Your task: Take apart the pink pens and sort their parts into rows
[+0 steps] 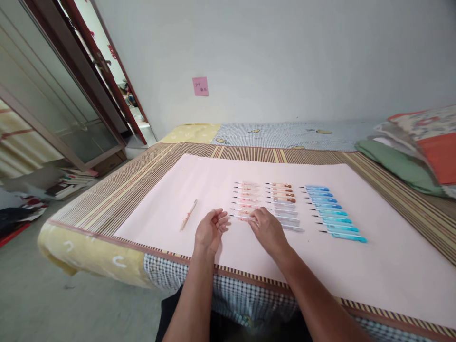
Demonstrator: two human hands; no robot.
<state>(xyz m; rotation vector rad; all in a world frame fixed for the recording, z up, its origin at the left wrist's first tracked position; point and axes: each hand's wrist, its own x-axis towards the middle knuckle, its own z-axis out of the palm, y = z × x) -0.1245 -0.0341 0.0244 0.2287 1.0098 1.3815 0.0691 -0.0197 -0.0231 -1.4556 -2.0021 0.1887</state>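
Three columns of pens lie on a pale pink sheet [156,213]. Nearest the front of the left column is a pale pen with a dark tip [242,218]; the fingers of my right hand [269,230] are closed on its right end. My left hand [209,232] is beside that tip, palm turned up, fingers loosely bent and apart with nothing seen in them. Left of it, a single pale pen [188,215] lies slanted by itself. The middle column has brown-ended pens [285,194] and greyish clear pens [288,221], partly behind my right hand. Blue and turquoise pens [331,213] form the right column.
The sheet rests on a striped mat [107,199] over a bed whose front edge faces me. Folded bedding and a cushion [427,142] are piled at the right. A wall with a pink note [200,86] stands behind; a glass-panelled door [53,80] is at left.
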